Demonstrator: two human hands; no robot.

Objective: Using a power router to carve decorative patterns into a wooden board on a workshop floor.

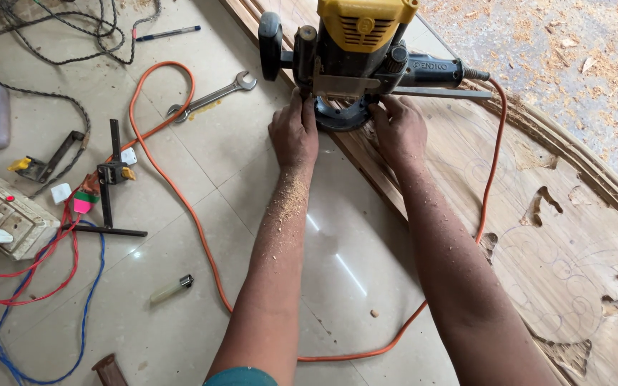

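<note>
A yellow and black plunge router (355, 57) stands upright on the edge of a large carved wooden panel (566, 243) lying on the floor. My left hand (293, 132) presses against the left side of the router's round black base. At the base's right side, my right hand (399, 129) rests on the wood with fingers touching the base. Sawdust covers both forearms. The panel bears pencilled scroll lines and several cut-out recesses. An orange power cord (493, 164) runs from the router's right handle across the panel and loops over the tiled floor.
A double-ended spanner (212, 96) lies on the tiles left of the router. A black metal guide (112, 179), a white socket board (5, 214) with red and blue wires, a pen (167, 33), a lighter (172, 288) and braided cable (51, 50) lie farther left. Wood chips cover the floor at top right.
</note>
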